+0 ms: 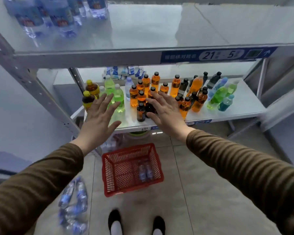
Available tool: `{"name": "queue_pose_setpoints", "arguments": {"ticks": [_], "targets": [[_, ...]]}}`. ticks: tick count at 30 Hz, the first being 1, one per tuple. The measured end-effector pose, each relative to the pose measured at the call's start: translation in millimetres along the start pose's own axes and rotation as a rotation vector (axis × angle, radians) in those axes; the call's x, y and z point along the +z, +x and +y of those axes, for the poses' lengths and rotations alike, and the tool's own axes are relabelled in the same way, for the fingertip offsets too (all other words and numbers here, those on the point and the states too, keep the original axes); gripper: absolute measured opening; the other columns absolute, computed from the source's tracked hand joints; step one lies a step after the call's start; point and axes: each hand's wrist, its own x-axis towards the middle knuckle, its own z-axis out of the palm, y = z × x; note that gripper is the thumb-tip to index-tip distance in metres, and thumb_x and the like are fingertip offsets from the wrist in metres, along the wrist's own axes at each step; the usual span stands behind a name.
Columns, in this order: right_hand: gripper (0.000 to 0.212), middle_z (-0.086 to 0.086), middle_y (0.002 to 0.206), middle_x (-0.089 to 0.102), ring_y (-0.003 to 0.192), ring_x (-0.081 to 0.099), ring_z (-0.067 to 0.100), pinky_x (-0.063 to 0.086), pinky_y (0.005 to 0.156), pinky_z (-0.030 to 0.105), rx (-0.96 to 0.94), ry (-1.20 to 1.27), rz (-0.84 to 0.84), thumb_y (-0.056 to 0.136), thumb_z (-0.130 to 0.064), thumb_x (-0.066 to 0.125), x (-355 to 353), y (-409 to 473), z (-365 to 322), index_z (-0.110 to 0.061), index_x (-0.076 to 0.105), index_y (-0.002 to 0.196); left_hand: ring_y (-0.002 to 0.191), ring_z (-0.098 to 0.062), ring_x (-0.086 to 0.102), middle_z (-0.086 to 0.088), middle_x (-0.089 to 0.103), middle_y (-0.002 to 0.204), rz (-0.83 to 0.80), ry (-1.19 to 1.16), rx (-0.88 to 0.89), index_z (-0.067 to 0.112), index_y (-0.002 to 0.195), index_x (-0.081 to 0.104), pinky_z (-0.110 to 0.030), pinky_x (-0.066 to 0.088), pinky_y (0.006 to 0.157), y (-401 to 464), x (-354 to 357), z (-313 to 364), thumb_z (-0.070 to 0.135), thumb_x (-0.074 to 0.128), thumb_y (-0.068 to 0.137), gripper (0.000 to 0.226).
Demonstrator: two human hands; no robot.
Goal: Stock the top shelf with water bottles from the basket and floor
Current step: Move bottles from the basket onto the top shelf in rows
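Several water bottles (58, 16) with blue labels stand at the far left of the top shelf (143, 31). On the floor below sits a red basket (112, 177) with two water bottles (145, 172) lying in it. More water bottles (75, 200) lie in a heap on the floor at the lower left. My left hand (100, 116) and my right hand (163, 111) are stretched forward with fingers spread, in front of the middle shelf, holding nothing.
The middle shelf (241, 106) carries many orange, green, dark and blue drink bottles (175, 85). A blue label strip (210, 55) runs along the top shelf's front edge. A grey upright post (24, 78) stands at the left. My feet (136, 224) stand on the tiled floor.
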Motion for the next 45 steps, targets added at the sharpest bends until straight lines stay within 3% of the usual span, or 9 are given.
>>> {"name": "queue_pose_setpoints", "arguments": {"ticks": [8,14,20,28,32,36,39,43,45], "targets": [[0.05,0.003,0.154,0.05,0.143,0.04,0.026,0.04,0.116,0.047,0.217,0.176,-0.18,0.101,-0.032,0.059,144.3,-36.3,-6.8,-0.019,0.05,0.149,0.152,-0.029,0.019,-0.008,0.029,0.162,-0.278,-0.212,-0.169,0.021,0.151,0.037,-0.049,0.02,0.123,-74.0,110.3,-57.4,0.039,0.059,0.095,0.063],[0.052,0.012,0.142,0.061,0.131,0.053,0.033,0.041,0.113,0.043,0.605,0.283,-0.282,0.1,-0.027,0.063,275.3,-73.0,4.2,-0.011,0.051,0.148,0.148,-0.027,0.032,-0.007,0.038,0.158,-0.5,-0.32,-0.285,0.019,0.152,0.037,-0.041,0.027,0.122,-126.2,230.7,-88.6,0.039,0.061,0.095,0.065],[0.045,0.012,0.136,0.064,0.126,0.06,0.031,0.049,0.108,0.053,0.873,0.444,-0.369,0.097,-0.027,0.059,411.1,-112.8,54.2,-0.013,0.055,0.139,0.144,-0.025,0.036,-0.009,0.04,0.156,-0.653,-0.488,-0.496,0.013,0.153,0.035,-0.031,0.025,0.119,-168.1,363.6,-87.4,0.034,0.059,0.098,0.064],[0.015,0.004,0.11,0.071,0.101,0.068,0.027,0.055,0.087,0.039,0.941,0.515,-0.443,0.102,-0.025,0.054,565.6,-141.9,120.1,-0.019,0.064,0.111,0.129,-0.03,0.054,-0.01,0.055,0.145,-0.781,-0.721,-0.865,0.01,0.146,0.045,-0.03,0.043,0.104,-191.7,561.7,-87.5,0.036,0.059,0.097,0.057],[0.027,0.005,0.113,0.073,0.103,0.07,0.027,0.058,0.091,0.046,0.935,0.54,-0.43,0.103,-0.04,0.052,634.2,-146.9,145.3,-0.021,0.067,0.114,0.119,-0.027,0.059,-0.003,0.061,0.129,-0.782,-0.835,-0.925,0.011,0.134,0.056,-0.024,0.038,0.084,-192.7,640.0,-82.0,0.034,0.058,0.099,0.042],[0.025,-0.003,0.103,0.074,0.094,0.071,0.019,0.06,0.084,0.042,1.004,0.584,-0.371,0.103,-0.044,0.049,694.8,-146.5,172.9,-0.028,0.068,0.106,0.112,-0.027,0.062,-0.007,0.064,0.122,-0.837,-0.882,-0.952,0.009,0.13,0.059,-0.026,0.043,0.084,-200.0,704.6,-77.9,0.034,0.062,0.096,0.042],[0.02,-0.01,0.099,0.07,0.092,0.068,0.012,0.054,0.077,0.028,1.006,0.574,-0.321,0.105,-0.039,0.05,722.9,-139.3,188.0,-0.027,0.066,0.106,0.105,-0.025,0.067,-0.009,0.07,0.123,-0.873,-0.953,-0.995,0.011,0.125,0.066,-0.036,0.055,0.091,-209.2,749.8,-77.3,0.032,0.073,0.086,0.045],[0.021,-0.011,0.111,0.068,0.099,0.065,0.007,0.053,0.093,0.031,0.927,0.441,-0.335,0.105,-0.04,0.052,757.2,-129.4,206.8,-0.03,0.062,0.12,0.106,-0.025,0.068,-0.006,0.071,0.115,-0.858,-1.048,-1.057,0.011,0.12,0.069,-0.034,0.054,0.089,-208.7,773.5,-67.8,0.026,0.076,0.085,0.038],[0.023,-0.008,0.114,0.067,0.102,0.065,0.009,0.054,0.097,0.034,0.883,0.334,-0.365,0.104,-0.037,0.053,779.2,-128.1,219.3,-0.027,0.059,0.125,0.109,-0.023,0.066,-0.004,0.069,0.123,-0.845,-1.103,-1.126,0.017,0.125,0.066,-0.041,0.053,0.099,-210.3,786.0,-62.2,0.044,0.081,0.073,0.061]]}}
